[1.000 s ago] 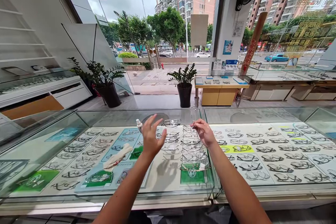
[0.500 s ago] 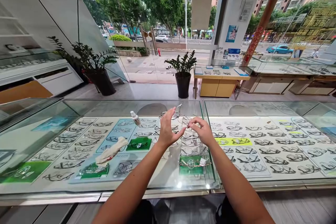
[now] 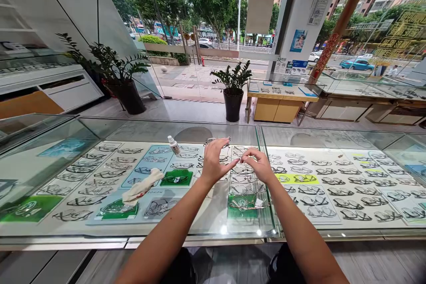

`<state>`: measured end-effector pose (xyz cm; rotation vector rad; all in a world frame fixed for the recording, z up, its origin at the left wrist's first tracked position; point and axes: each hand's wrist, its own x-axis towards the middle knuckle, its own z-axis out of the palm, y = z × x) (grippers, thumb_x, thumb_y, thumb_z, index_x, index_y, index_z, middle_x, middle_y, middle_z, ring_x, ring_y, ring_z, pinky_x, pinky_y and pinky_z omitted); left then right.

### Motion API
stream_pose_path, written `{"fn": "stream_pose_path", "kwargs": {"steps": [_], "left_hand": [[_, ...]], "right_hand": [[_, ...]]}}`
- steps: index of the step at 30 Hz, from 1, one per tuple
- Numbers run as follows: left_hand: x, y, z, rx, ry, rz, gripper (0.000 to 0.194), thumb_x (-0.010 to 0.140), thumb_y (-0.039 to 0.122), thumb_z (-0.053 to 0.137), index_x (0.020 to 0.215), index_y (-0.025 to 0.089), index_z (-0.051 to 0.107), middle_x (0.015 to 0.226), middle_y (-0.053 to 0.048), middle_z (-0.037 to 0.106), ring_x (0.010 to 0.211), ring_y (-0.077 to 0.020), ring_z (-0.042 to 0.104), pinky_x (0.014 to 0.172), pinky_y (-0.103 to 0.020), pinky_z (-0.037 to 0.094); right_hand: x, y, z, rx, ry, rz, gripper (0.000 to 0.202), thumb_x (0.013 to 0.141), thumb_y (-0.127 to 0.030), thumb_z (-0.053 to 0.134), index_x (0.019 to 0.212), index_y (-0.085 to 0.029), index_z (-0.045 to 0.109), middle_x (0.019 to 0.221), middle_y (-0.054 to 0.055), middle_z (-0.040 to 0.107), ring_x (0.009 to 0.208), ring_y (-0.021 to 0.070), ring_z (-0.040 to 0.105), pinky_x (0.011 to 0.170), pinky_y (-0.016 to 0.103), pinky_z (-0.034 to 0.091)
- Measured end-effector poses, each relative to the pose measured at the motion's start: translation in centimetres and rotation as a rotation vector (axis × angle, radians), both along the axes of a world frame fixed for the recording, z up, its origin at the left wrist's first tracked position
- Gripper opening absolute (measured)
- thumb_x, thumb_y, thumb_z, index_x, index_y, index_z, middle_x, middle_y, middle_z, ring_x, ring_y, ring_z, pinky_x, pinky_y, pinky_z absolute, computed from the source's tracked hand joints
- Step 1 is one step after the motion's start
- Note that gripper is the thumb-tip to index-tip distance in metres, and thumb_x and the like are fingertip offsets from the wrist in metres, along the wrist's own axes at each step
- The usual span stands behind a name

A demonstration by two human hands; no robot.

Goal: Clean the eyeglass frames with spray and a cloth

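My left hand [image 3: 214, 163] is raised over the glass display case [image 3: 109, 244], thumb stretched toward the right and fingers curved apart. A thin pair of glasses [image 3: 218, 140] shows behind its fingertips; whether the hand touches it is unclear. My right hand [image 3: 258, 164] is pinched near the tip of the left thumb, on something too small to make out. A white cloth [image 3: 143, 186] lies on the glass to the left. Beyond it stands a small white spray bottle [image 3: 173, 145].
Rows of eyeglasses [image 3: 348, 203] lie inside the case on both sides. Green mats [image 3: 176, 178] are under some frames. Across the floor are a potted plant [image 3: 233, 102], another potted plant [image 3: 128, 95] and a wooden display table [image 3: 278, 108].
The view has shifted slightly. The fingers of my left hand have bent a little, and the glasses behind them sit at a flatter angle. My right hand remains near the left thumb.
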<state>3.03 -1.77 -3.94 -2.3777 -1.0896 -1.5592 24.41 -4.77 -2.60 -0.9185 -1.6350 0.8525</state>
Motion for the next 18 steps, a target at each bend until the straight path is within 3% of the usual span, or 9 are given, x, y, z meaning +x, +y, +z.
{"fn": "stream_pose_path", "kwargs": {"steps": [6,11,15,18], "left_hand": [[0.1,-0.3,0.1,-0.084,0.0,0.044,0.065,0.081,0.055,0.083,0.135,0.026,0.061,0.133,-0.013,0.071,0.127,-0.0348,0.064,0.11,-0.051,0.046],[0.7,-0.9,0.2,-0.034,-0.066,0.046,0.061,0.084,0.052,0.083,0.133,0.026,0.06,0.129,-0.011,0.072,0.12,-0.0318,0.067,0.105,-0.048,0.048],[1.0,-1.2,0.3,-0.047,-0.186,0.11,0.058,0.086,0.05,0.082,0.132,0.025,0.058,0.125,-0.011,0.071,0.117,-0.0307,0.067,0.105,-0.047,0.049],[0.9,-1.3,0.5,-0.084,-0.274,0.182,0.056,0.086,0.052,0.081,0.129,0.023,0.058,0.121,-0.011,0.069,0.115,-0.0305,0.066,0.103,-0.046,0.051]], "right_hand": [[0.1,0.1,-0.2,-0.021,0.014,-0.014,0.026,0.095,-0.046,0.066,0.08,-0.025,0.072,0.082,0.004,0.073,0.086,0.0258,0.065,0.086,0.04,0.05],[0.0,-0.3,0.1,0.047,0.004,-0.074,0.02,0.095,-0.044,0.066,0.087,-0.026,0.071,0.088,0.004,0.073,0.091,0.0267,0.066,0.089,0.042,0.049],[-0.1,-0.8,0.2,0.231,0.023,-0.306,0.031,0.091,-0.044,0.068,0.115,-0.026,0.067,0.118,0.009,0.069,0.11,0.0297,0.063,0.097,0.045,0.047],[-0.4,-1.0,-0.1,0.333,-0.017,-0.483,0.045,0.086,-0.044,0.073,0.125,-0.025,0.06,0.123,0.011,0.062,0.11,0.0302,0.06,0.095,0.046,0.048]]}}
